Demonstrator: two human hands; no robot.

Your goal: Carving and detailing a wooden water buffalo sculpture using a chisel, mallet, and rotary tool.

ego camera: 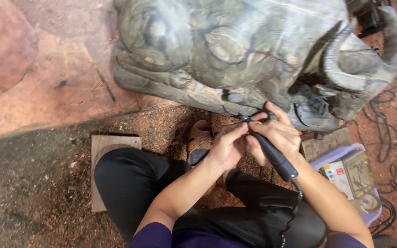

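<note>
While the right hand (279, 135) keeps a clenched grip on the black rotary tool (272, 154), the left hand (228, 147) pinches its tip against the carved sculpture (235, 50).

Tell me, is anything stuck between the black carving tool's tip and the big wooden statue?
Nothing visible. The right hand holds the black carving tool with its tip at the wooden statue; left hand fingertips steady it there.

Both forearms bare, angled up and inward, grips meeting at centre. Left hand (228, 147): fingers curled, thumb and index pinched at the front. Right hand (276, 135): pen-style closed grip, index extended forward, wrist bent down. Knees folded beneath.
</note>
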